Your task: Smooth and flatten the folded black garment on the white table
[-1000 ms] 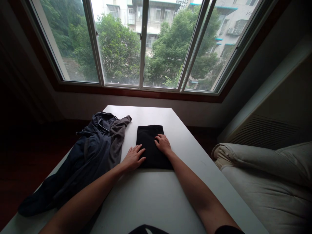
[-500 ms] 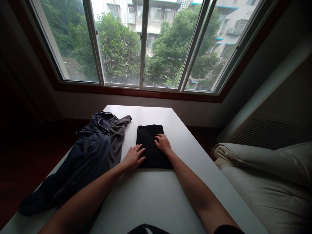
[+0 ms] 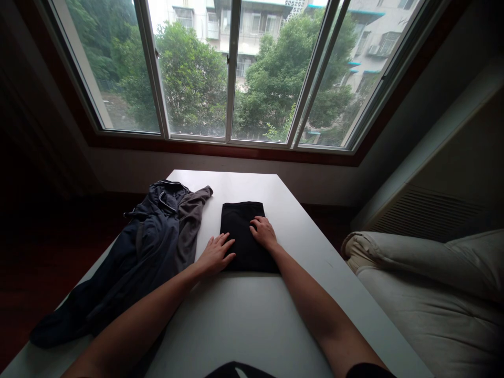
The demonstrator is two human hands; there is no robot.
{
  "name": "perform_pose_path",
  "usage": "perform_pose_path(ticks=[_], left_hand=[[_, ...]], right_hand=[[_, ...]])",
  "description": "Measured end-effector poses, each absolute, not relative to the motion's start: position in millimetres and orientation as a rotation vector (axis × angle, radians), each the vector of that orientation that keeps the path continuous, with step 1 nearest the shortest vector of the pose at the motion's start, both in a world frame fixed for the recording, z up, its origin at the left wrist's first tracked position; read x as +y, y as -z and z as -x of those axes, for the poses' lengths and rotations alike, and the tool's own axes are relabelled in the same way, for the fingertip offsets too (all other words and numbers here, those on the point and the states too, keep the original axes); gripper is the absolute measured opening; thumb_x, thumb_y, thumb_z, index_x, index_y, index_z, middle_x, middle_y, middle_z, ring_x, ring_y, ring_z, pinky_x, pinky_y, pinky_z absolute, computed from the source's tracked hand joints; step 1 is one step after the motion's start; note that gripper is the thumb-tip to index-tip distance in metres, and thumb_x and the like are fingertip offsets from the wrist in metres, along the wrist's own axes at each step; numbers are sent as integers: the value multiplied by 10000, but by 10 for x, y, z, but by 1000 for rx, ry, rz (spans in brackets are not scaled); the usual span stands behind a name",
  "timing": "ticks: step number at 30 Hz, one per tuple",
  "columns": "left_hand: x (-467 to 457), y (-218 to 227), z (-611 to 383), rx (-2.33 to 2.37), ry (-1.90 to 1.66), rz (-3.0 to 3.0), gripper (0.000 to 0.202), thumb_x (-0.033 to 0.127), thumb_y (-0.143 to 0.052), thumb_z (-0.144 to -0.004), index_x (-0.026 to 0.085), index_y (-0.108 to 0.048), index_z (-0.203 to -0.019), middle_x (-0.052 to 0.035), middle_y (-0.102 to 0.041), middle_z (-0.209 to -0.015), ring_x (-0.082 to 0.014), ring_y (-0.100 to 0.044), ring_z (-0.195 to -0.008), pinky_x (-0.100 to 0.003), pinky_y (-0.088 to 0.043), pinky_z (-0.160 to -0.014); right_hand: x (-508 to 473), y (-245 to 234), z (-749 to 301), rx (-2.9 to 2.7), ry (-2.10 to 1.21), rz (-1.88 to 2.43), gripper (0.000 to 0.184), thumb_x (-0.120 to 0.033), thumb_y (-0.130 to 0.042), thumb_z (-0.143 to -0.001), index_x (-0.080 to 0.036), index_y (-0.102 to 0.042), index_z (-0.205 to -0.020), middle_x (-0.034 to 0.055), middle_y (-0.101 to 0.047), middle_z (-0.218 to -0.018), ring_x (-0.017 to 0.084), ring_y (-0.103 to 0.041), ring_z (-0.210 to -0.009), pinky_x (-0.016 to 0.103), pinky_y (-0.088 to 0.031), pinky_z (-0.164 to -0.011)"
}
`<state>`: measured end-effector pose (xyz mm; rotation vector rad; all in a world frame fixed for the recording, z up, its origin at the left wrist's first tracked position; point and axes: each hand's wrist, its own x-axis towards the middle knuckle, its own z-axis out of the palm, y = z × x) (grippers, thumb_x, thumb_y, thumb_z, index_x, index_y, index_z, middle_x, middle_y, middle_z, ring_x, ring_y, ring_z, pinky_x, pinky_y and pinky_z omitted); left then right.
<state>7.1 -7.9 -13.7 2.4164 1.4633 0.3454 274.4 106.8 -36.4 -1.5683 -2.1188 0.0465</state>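
I see my left hand (image 3: 214,255) lying flat and loose, its fingertips on the near left edge of the folded black cloth (image 3: 241,223). My right hand (image 3: 263,232) rests open on top of the cloth, toward its right side. Neither hand grips. The cloth lies on a white table (image 3: 252,315) under a wide window (image 3: 232,73), with a pale sofa (image 3: 425,283) at right. I count one cloth and one heap of dark clothes (image 3: 153,247) just left of it.

Part of the folded black cloth (image 3: 239,220) under left hand (image 3: 214,255) and right hand (image 3: 264,233); sofa (image 3: 433,294) partly off-frame.
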Motion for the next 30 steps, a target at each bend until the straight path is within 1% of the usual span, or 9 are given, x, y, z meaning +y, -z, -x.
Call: perform_pose_path(ticks=[4, 6, 10, 13, 17, 22, 26, 28, 30], left_hand=[[-72, 157, -65, 1457, -360, -2420, 598, 545, -492, -1084, 278, -485, -1619, -115, -291, -1777, -338, -260, -1645, -613, -179, -1334], [-72, 161, -63, 1453, -368, -2421, 600, 544, -489, -1085, 272, -484, -1619, -121, -296, -1774, -341, -264, -1643, -619, -178, -1332], [-77, 155, -62, 1452, -375, -2416, 595, 535, -495, -1082, 271, -486, -1615, -126, -316, -1766, -345, -275, -1638, -625, -183, -1327], [-82, 145, -60, 1449, -381, -2415, 582, 528, -506, -1078, 280, -497, -1605, -123, -330, -1760, -343, -283, -1634, -623, -190, -1325], [-92, 130, -56, 1451, -365, -2411, 588, 538, -494, -1080, 279, -492, -1609, -117, -319, -1766, -341, -269, -1640, -610, -184, -1330], [-99, 104, -60, 1447, -386, -2410, 586, 541, -509, -1077, 272, -511, -1598, -114, -354, -1751, -345, -292, -1630, -612, -200, -1328], [-125, 28, -88, 1394, -522, -2485, 443, 422, -574, -1059, 264, -649, -1466, -95, -534, -1636, -328, -390, -1577, -593, -223, -1336], [-153, -20, -109, 1302, -585, -2533, 372, 377, -586, -1052, 272, -704, -1389, -74, -613, -1559, -308, -444, -1538, -565, -258, -1335], [-186, -57, -132, 1175, -604, -2567, 342, 359, -600, -1043, 277, -729, -1348, -59, -650, -1517, -291, -481, -1506, -524, -321, -1318]], right_hand=[[1081, 374, -2745, -2130, -53, 1577, 261, -331, -625, -1030, -235, -769, -1224, 113, -638, -1432, 267, -523, -1392, 400, -415, -1200], [1098, 386, -2747, -2143, -63, 1599, 304, -349, -614, -1036, -237, -752, -1282, 115, -609, -1492, 269, -493, -1442, 405, -399, -1217], [1156, 416, -2774, -2151, -139, 1743, 515, -432, -587, -1051, -256, -594, -1535, 122, -428, -1691, 300, -353, -1579, 470, -318, -1272], [1202, 431, -2819, -2152, -210, 1802, 599, -513, -542, -1065, -292, -495, -1619, 115, -339, -1746, 316, -299, -1613, 514, -278, -1282], [1225, 445, -2875, -2072, -243, 1865, 640, -559, -514, -1067, -287, -458, -1644, 142, -375, -1725, 333, -315, -1604, 561, -250, -1282], [1214, 459, -2904, -1933, -107, 1929, 639, -522, -485, -1075, -203, -478, -1628, 185, -415, -1696, 342, -305, -1608, 578, -222, -1292], [1235, 448, -2931, -2086, -86, 1764, 596, -476, -507, -1075, -230, -496, -1617, 140, -410, -1712, 298, -310, -1612, 520, -245, -1299], [1251, 449, -2946, -2118, -127, 1753, 568, -478, -500, -1080, -253, -520, -1601, 119, -436, -1700, 289, -334, -1602, 517, -247, -1299], [1260, 458, -2956, -2085, -154, 1800, 575, -496, -489, -1083, -256, -515, -1604, 118, -462, -1684, 297, -354, -1591, 534, -238, -1299]])
